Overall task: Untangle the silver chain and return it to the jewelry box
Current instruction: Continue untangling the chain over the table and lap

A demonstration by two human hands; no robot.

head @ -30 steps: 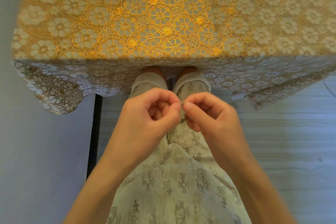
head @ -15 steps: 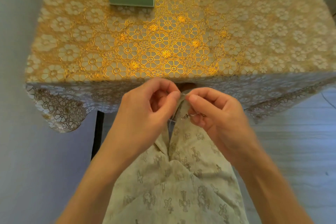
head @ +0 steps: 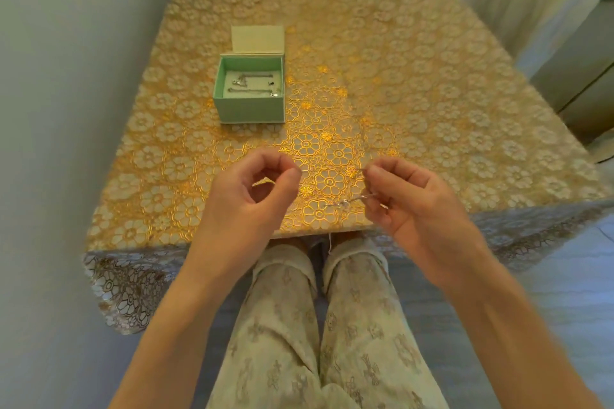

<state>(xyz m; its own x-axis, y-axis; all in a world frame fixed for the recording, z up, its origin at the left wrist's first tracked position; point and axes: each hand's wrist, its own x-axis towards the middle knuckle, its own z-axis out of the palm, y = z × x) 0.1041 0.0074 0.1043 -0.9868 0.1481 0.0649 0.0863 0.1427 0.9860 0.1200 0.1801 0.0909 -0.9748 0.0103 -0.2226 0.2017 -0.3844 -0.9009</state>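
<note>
A thin silver chain [head: 345,202] hangs from my right hand [head: 405,199], pinched between thumb and forefinger, its loose end drooping left over the table's front edge. My left hand [head: 255,196] hovers to the left of it, fingers curled toward the thumb; I cannot make out any chain in it. The two hands are apart above the near edge of the table. The mint-green jewelry box [head: 250,109] stands open farther back on the left, lid [head: 257,39] tipped up behind it, with other thin chains lying on its pale insert.
The table [head: 432,93] wears a gold floral lace cloth that hangs over the front edge. A pale wall runs along the left side. Curtains hang behind the table, and light furniture stands at the right. My patterned trousers show below the hands.
My hands were pressed together on the chain below the table edge; now they have risen over the table and parted. The view has tilted up, bringing the whole box into sight.
</note>
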